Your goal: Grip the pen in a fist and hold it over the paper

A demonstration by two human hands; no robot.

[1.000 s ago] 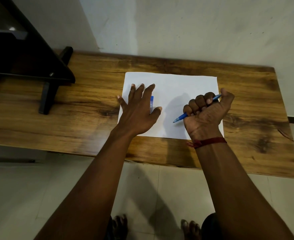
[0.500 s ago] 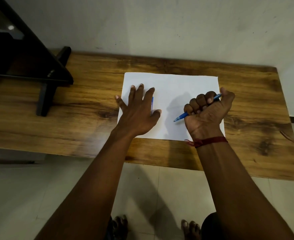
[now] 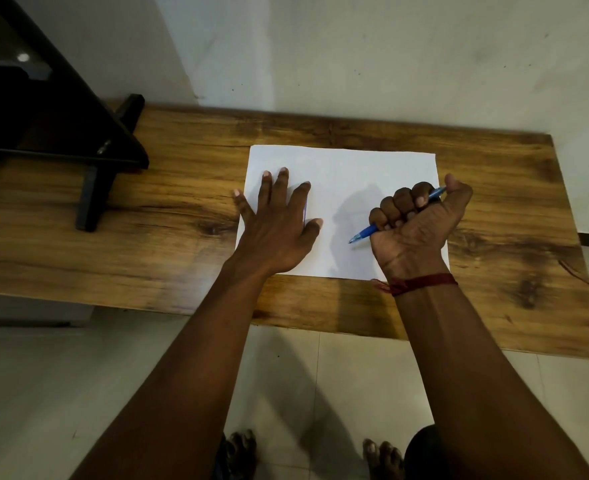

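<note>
Presently, the left hand (image 3: pixel 275 233) lies flat on the near-left part of a white sheet of paper (image 3: pixel 348 174), fingers straight and spread, palm down, pressing the sheet to the wooden table (image 3: pixel 182 188). Its little finger reaches past the sheet's left edge onto the wood. A sliver of something blue shows just beside the index finger, too hidden to identify.

The right hand (image 3: pixel 418 223) is closed in a fist around a blue pen (image 3: pixel 364 234). All four fingers curl over the barrel and the thumb stands up behind it. The pen runs slantwise through the fist: its tip points down and left toward the middle of the paper, its rear end pokes out between thumb and forefinger. Whether the tip touches the paper cannot be told; a shadow lies beneath it. A red thread (image 3: pixel 421 283) circles the right wrist.

The sheet lies landscape, near the table's centre, and looks blank where visible. A dark stand (image 3: pixel 92 188) rests on the table's far-left end, well apart from the paper. A pale wall rises behind; the tiled floor (image 3: pixel 78 393) and bare toes show below.
</note>
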